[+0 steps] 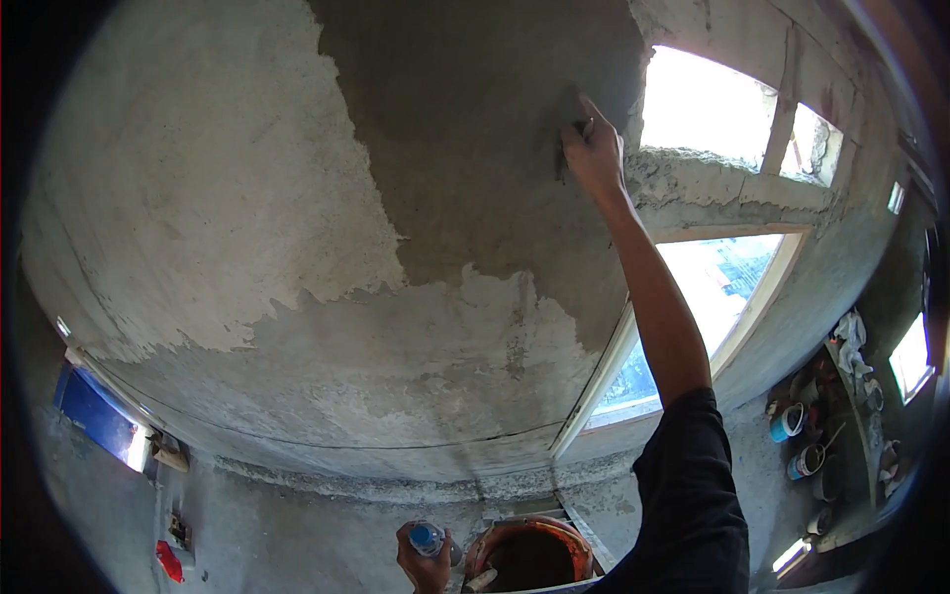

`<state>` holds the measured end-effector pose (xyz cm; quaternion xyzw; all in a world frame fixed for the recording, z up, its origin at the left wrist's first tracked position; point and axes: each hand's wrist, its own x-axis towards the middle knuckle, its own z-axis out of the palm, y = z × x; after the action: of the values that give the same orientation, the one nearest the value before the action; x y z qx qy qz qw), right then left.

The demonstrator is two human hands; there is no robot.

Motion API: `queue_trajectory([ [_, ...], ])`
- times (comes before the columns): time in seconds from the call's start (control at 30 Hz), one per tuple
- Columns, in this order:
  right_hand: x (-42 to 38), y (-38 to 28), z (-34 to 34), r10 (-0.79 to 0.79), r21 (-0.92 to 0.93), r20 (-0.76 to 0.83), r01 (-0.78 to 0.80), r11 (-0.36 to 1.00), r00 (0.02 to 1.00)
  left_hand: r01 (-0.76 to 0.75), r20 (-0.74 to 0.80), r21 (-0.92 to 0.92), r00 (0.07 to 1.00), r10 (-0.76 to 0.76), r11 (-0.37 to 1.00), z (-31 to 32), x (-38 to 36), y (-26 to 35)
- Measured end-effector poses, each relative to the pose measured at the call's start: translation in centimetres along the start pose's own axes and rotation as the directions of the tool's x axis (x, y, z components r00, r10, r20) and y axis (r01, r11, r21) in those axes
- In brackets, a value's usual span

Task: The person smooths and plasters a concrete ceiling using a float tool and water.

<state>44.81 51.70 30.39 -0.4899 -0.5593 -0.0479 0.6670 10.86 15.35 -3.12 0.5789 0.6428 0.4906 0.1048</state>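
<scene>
My right hand [594, 158] is raised high against the wall, its fingers closed round a dark trowel [561, 158] seen nearly edge-on; one finger stretches upward. The trowel is against a dark, wet-looking patch of plaster [475, 129]. Low in the view, my left hand [424, 572] grips a plastic bottle [427, 538] with a blue top, held upright. Just right of that hand stands an orange-rimmed bucket [586, 547] with a dark inside. A tool handle [481, 581] leans at the bucket's near left edge.
Right of my raised hand are bright wall openings [708, 109] and a framed window [732, 267]. Paler plaster [198, 168] covers the left wall. Buckets [789, 424] and clutter stand at far right. A red object [169, 561] lies on the floor at lower left, near a blue door [97, 411].
</scene>
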Motion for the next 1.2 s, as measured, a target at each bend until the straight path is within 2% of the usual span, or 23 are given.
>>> queue_trajectory([
  [0.13,0.2,-1.2,-0.6,0.016,-0.122,0.132,0.0,0.992,0.991,0.035,0.017,0.043,0.999,-0.035,0.998,-0.2,0.6,2.3],
  [0.2,0.9,-0.7,-0.1,-0.052,-0.236,0.162,0.09,0.968,0.985,0.025,0.017,0.034,1.0,-0.025,0.999,-0.2,0.5,2.2],
  [0.33,0.2,-0.5,0.3,0.006,-0.199,0.186,0.032,0.98,0.983,0.015,0.002,0.055,1.0,-0.015,0.998,-0.2,0.5,2.2],
  [0.37,-0.3,-0.4,-0.4,0.073,0.118,0.207,-0.099,0.988,0.976,0.002,0.001,0.066,1.0,-0.002,0.998,-0.4,0.6,2.4],
  [0.4,-0.8,-0.5,-0.9,0.125,0.418,0.252,-0.225,0.88,0.96,-0.007,-0.003,0.075,1.0,0.008,0.997,-0.4,0.6,2.5],
  [0.43,-1.5,-0.8,-1.5,0.122,0.417,0.259,-0.224,0.881,0.958,-0.001,-0.007,0.073,1.0,0.001,0.997,-0.3,0.3,1.9],
  [0.5,-3.7,-1.5,-3.1,-0.007,0.54,0.365,-0.205,0.816,0.931,0.035,-0.008,0.018,0.999,-0.035,0.999,-0.1,-0.3,-0.2],
  [0.53,-4.9,-1.9,-4.0,0.003,0.535,0.373,-0.217,0.817,0.928,0.044,-0.001,0.023,0.999,-0.044,0.999,-0.3,-0.6,-0.3],
  [0.67,-10.6,-2.1,-10.0,0.145,0.141,0.496,-0.244,0.96,0.856,0.004,-0.002,0.063,1.0,-0.004,0.998,-0.8,-0.1,-0.3],
  [0.7,-13.3,-2.1,-12.0,0.345,-0.006,0.477,-0.389,0.921,0.809,-0.03,-0.026,0.073,0.999,0.032,0.997,-1.0,-0.3,-0.1],
  [0.73,-16.4,0.0,-14.0,0.509,-0.105,0.504,-0.536,0.838,0.697,0.012,-0.022,0.083,1.0,-0.01,0.996,-1.4,-0.3,0.5],
  [0.77,-21.6,6.1,-16.4,0.51,-0.141,0.549,-0.528,0.837,0.662,0.038,-0.009,0.066,0.999,-0.038,0.997,-1.8,-0.1,0.9],
  [0.8,-28.3,13.0,-18.8,0.59,-0.244,0.565,-0.566,0.788,0.577,0.059,-0.015,0.037,0.998,-0.059,0.998,-1.6,-0.3,1.0],
  [0.83,-37.7,20.7,-23.1,0.681,-0.545,0.533,-0.412,0.73,0.502,0.082,-0.045,0.026,0.996,-0.081,0.996,-1.8,-0.8,1.1],
  [0.87,-48.5,26.3,-29.2,0.823,-0.888,0.449,0.075,0.453,0.347,0.106,-0.033,0.027,0.994,-0.105,0.994,-2.3,-0.8,1.0],
  [0.9,-57.0,27.7,-36.8,0.931,-0.931,0.31,0.261,0.257,0.19,0.116,-0.027,0.012,0.993,-0.116,0.993,-1.8,-0.5,0.8],
  [0.93,-63.2,26.2,-43.5,0.983,-0.949,0.164,0.284,0.133,0.085,0.073,0.019,0.049,0.997,-0.074,0.996,-1.5,-2.3,-2.1],
  [0.97,-66.7,24.0,-45.3,0.998,-0.977,0.058,0.206,0.05,0.032,-0.065,-0.075,0.071,0.995,0.07,0.995,-1.7,-1.6,-1.8],
  [1.03,-69.2,20.2,-49.4,0.998,-0.99,-0.062,0.125,-0.06,-0.014,0.022,-0.118,0.081,0.993,-0.012,0.996,-2.1,-1.2,0.3],
  [1.1,-71.3,20.6,-50.1,0.999,-0.997,0.03,0.076,0.031,-0.02,0.059,-0.054,0.044,0.997,-0.057,0.997,-2.7,-1.2,1.9],
  [1.13,-71.6,22.5,-49.7,0.995,-0.994,0.097,-0.058,0.097,-0.004,0.067,-0.038,0.016,0.997,-0.067,0.998,-2.3,-0.7,2.3],
  [1.17,-71.1,23.2,-46.9,0.99,-0.631,-0.103,-0.763,-0.137,-0.094,0.061,-0.022,0.006,0.998,-0.061,0.998,-1.8,-0.8,2.1],
  [1.2,-65.9,20.8,-42.1,0.966,-0.119,-0.19,-0.972,-0.203,-0.178,0.098,-0.012,-0.024,0.995,-0.098,0.995,-1.6,-0.8,1.6],
])
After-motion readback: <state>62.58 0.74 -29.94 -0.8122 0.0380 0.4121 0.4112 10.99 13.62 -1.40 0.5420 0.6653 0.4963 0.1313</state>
